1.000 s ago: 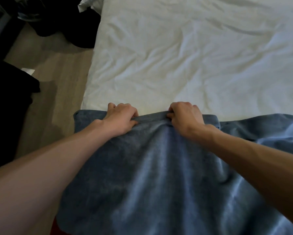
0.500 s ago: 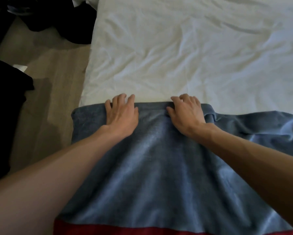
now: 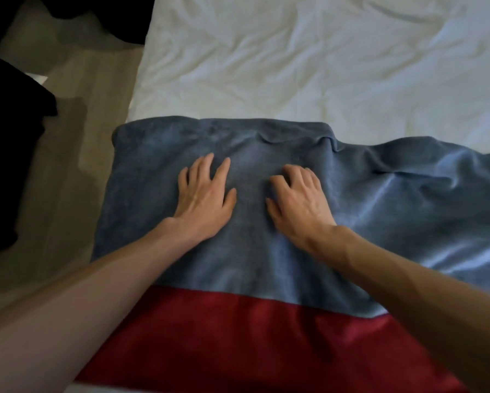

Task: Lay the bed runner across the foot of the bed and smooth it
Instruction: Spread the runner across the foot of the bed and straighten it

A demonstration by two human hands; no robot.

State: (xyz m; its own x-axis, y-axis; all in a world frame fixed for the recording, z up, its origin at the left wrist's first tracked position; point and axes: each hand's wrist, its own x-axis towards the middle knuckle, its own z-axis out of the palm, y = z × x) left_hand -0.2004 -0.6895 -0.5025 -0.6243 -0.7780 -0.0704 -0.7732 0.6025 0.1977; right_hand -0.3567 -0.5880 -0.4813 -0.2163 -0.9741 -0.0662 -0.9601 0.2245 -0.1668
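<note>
The blue plush bed runner lies across the near end of the white bed, its far edge straight on the left and stepped and rumpled toward the right. A red band borders its near side. My left hand rests flat on the blue fabric with fingers spread. My right hand lies palm down beside it, fingers slightly curled, holding nothing. Folds and shiny creases remain in the runner to the right of my right hand.
The bed's left edge runs down to a light wooden floor. Dark furniture or bags stand on the left, and more dark things sit on the floor at the top left.
Both hands let go of the runner's far edge, flattened, and slid back toward me over the blue fabric. The runner's far edge now lies flatter, and the red band has come into view.
</note>
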